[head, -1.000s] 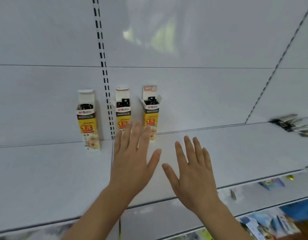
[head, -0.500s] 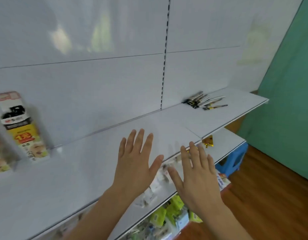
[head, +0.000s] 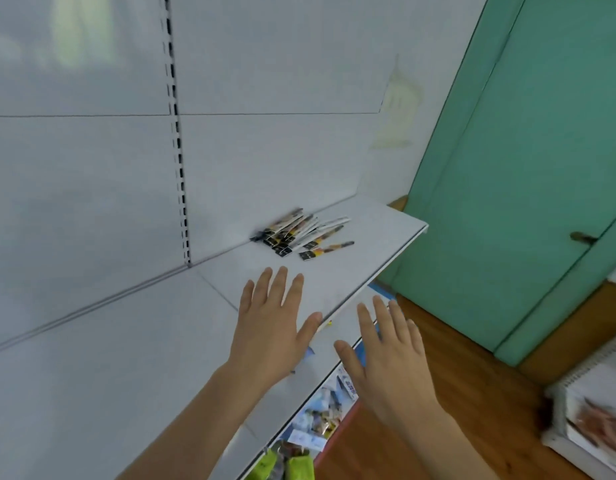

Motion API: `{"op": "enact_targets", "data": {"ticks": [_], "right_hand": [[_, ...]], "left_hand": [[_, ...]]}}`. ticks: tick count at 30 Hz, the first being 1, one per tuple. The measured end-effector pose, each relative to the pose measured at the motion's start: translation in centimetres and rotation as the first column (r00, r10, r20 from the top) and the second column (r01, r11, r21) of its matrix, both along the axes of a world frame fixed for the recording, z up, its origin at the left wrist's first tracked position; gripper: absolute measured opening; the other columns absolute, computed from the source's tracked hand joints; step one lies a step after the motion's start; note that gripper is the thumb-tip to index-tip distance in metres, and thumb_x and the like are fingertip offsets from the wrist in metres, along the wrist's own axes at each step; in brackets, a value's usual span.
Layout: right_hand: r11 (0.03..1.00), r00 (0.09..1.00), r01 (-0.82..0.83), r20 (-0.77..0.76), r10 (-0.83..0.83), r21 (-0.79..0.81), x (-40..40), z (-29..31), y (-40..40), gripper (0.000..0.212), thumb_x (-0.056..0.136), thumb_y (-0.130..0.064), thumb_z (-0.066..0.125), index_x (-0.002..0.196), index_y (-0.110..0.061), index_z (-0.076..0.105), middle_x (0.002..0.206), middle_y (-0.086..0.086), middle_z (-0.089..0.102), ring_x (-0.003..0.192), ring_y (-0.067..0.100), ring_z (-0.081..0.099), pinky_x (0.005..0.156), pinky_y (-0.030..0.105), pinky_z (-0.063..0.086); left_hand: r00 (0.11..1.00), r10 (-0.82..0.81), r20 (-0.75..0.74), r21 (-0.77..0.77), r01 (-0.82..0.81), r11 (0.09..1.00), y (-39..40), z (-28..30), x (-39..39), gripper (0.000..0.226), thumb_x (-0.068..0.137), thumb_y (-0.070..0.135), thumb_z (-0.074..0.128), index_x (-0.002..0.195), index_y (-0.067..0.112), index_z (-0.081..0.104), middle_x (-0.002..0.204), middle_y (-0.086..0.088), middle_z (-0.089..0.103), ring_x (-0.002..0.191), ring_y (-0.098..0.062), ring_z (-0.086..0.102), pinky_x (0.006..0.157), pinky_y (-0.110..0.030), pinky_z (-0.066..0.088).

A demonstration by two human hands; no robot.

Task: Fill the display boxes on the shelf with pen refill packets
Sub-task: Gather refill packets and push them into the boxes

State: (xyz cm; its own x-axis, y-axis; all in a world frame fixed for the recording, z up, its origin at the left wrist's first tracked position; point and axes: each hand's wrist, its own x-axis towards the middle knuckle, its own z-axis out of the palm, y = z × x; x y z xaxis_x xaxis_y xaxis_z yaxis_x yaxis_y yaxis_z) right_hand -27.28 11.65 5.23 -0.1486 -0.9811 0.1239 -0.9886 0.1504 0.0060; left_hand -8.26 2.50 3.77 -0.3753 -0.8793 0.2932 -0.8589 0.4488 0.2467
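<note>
On the white shelf (head: pixel 369 237), near its right end and against the back panel, lies a loose pile of pen refill packets (head: pixel 301 233), fanned out, a few overlapping, one lying slightly apart at the front. Both hands are out in front, palms down, fingers straight and spread, holding nothing. Left hand (head: pixel 270 327) hovers over the shelf just short of the pile, not touching it as far as I can tell; right hand (head: pixel 386 358) hangs off the shelf's front edge, over the lower shelf with assorted goods (head: pixel 320 414). No display boxes in view, so nothing can be said on how full they are. Step looks like the reach for more packets, pickup not yet made. Next move likely calls for extending a hand to the pile and pinching one or several packets together; they look thin and slippery, so a bunch could fan or slide. Green door (head: pixel 528 150) and wood floor (head: pixel 455 393) sit to the right.
</note>
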Motion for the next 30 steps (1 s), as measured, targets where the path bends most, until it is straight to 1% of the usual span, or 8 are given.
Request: {"op": "enact_targets", "data": {"ticks": [4, 9, 16, 19, 22, 25, 27, 30], "right_hand": [[0.999, 0.999, 0.033, 0.016, -0.033, 0.019, -3.8, -0.5, -3.4, 0.09, 0.093, -0.081, -0.007, 0.167, -0.032, -0.001, 0.175, -0.001, -0.013, 0.16, 0.026, -0.02, 0.131, 0.051, 0.001], [1.0, 0.999, -0.006, 0.046, 0.006, 0.014, -8.6, -1.4, -9.1, 0.088, 0.095, -0.081, -0.003, 0.167, -0.032, 0.002, 0.175, -0.001, -0.011, 0.16, 0.025, -0.018, 0.131, 0.051, 0.001], [0.975, 0.973, -0.221, 0.071, 0.221, 0.0, -14.7, -3.2, -18.9, 0.085, 0.098, -0.078, 0.002, 0.168, -0.028, 0.006, 0.176, 0.001, -0.009, 0.161, 0.026, -0.016, 0.131, 0.051, 0.002], [0.942, 0.937, -0.336, 0.096, 0.335, -0.001, -16.5, -3.5, -22.8, 0.085, 0.099, -0.077, 0.005, 0.168, -0.027, 0.008, 0.176, 0.003, -0.006, 0.161, 0.028, -0.013, 0.131, 0.052, 0.003], [0.899, 0.895, -0.437, 0.102, 0.434, 0.014, -17.3, -4.0, -26.6, 0.086, 0.099, -0.075, 0.002, 0.168, -0.026, 0.007, 0.176, 0.003, -0.005, 0.162, 0.029, -0.01, 0.131, 0.052, 0.004], [0.854, 0.852, -0.519, 0.12, 0.51, 0.048, -16.7, -4.3, -29.6, 0.087, 0.095, -0.071, -0.003, 0.168, -0.026, 0.013, 0.176, 0.004, 0.004, 0.162, 0.029, -0.003, 0.13, 0.053, 0.009], [0.815, 0.814, -0.577, 0.116, 0.57, 0.047, -16.1, -4.2, -31.6, 0.084, 0.095, -0.065, 0.001, 0.164, -0.026, 0.028, 0.172, 0.006, 0.022, 0.16, 0.032, 0.012, 0.128, 0.052, 0.02], [0.758, 0.755, -0.651, 0.116, 0.645, 0.024, -15.3, -4.6, -34.6, 0.067, 0.097, -0.059, 0.019, 0.143, -0.028, 0.057, 0.142, 0.002, 0.054, 0.138, 0.029, 0.044, 0.109, 0.046, 0.043]], "left_hand": [[1.0, -0.021, 0.023, 0.046, 0.02, 0.999, -4.1, -1.0, -3.5, 0.1, 0.087, 0.079, -0.018, 0.169, 0.028, 0.006, 0.177, -0.005, 0.001, 0.163, -0.028, -0.006, 0.131, -0.051, -0.003], [0.997, 0.016, 0.076, 0.063, -0.021, 0.998, -9.1, -1.6, -7.7, 0.095, 0.088, 0.075, -0.01, 0.169, 0.028, 0.006, 0.177, -0.005, 0.002, 0.163, -0.028, -0.006, 0.132, -0.05, -0.002], [0.977, 0.186, 0.102, 0.099, -0.196, 0.976, -14.9, -3.4, -12.5, 0.092, 0.092, 0.075, -0.001, 0.169, 0.027, 0.014, 0.176, -0.005, 0.01, 0.163, -0.029, 0.0, 0.131, -0.051, 0.0], [0.953, 0.273, 0.13, 0.113, -0.287, 0.951, -16.6, -3.5, -14.0, 0.094, 0.09, 0.076, -0.003, 0.169, 0.027, 0.014, 0.177, -0.005, 0.009, 0.163, -0.03, 0.001, 0.131, -0.05, 0.0], [0.923, 0.361, 0.137, 0.1, -0.375, 0.922, -17.5, -3.8, -14.7, 0.091, 0.094, 0.075, 0.004, 0.167, 0.024, 0.023, 0.175, -0.007, 0.017, 0.163, -0.032, 0.009, 0.131, -0.052, 0.006], [0.904, 0.405, 0.138, 0.048, -0.414, 0.909, -17.8, -4.6, -14.6, 0.082, 0.101, 0.07, 0.018, 0.161, 0.019, 0.039, 0.169, -0.009, 0.034, 0.158, -0.034, 0.026, 0.128, -0.057, 0.023], [0.895, 0.43, 0.116, -0.023, -0.431, 0.902, -18.2, -4.8, -14.4, 0.075, 0.103, 0.064, 0.028, 0.156, 0.016, 0.048, 0.162, -0.01, 0.046, 0.152, -0.035, 0.039, 0.123, -0.058, 0.033], [0.902, 0.428, 0.054, -0.123, -0.419, 0.9, -18.9, -5.1, -14.0, 0.064, 0.102, 0.055, 0.041, 0.145, 0.012, 0.06, 0.149, -0.01, 0.059, 0.14, -0.035, 0.051, 0.116, -0.056, 0.043]]}}
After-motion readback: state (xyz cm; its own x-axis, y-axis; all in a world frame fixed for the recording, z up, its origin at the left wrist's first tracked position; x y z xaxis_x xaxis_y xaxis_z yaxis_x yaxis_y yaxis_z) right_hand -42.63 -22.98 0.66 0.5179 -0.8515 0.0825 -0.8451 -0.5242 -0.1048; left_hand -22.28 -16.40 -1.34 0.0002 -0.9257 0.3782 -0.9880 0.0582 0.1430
